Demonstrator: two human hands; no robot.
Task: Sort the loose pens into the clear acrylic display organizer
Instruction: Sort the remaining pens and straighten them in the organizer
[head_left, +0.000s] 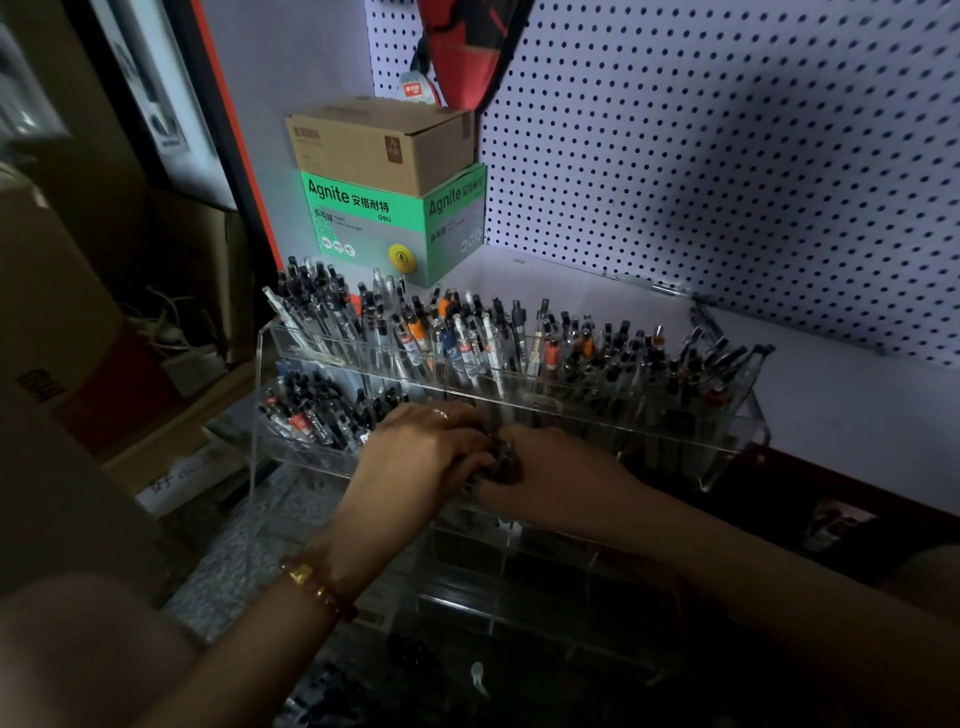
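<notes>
Left hand (422, 448), right hand (553, 480), fingertips together

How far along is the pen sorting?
The organizer has its top row packed with pens, and the second row's left end is filled too. The left hand and right hand grip a dark bunch at that row's middle. The lower rows look mostly unfilled, though it is dark there.

A white shelf (841, 410) carries everything; its front edge, seen to the right, is dark red. In the back left corner stands 1 green box (363, 223). The clear acrylic organizer (727, 447) stands along the front edge, from the left edge to past the middle, its tiers packed with pens (467, 343). Behind it, at the back edge just beside the pegboard (727, 156), lies 1 loose pen (657, 285).
</notes>
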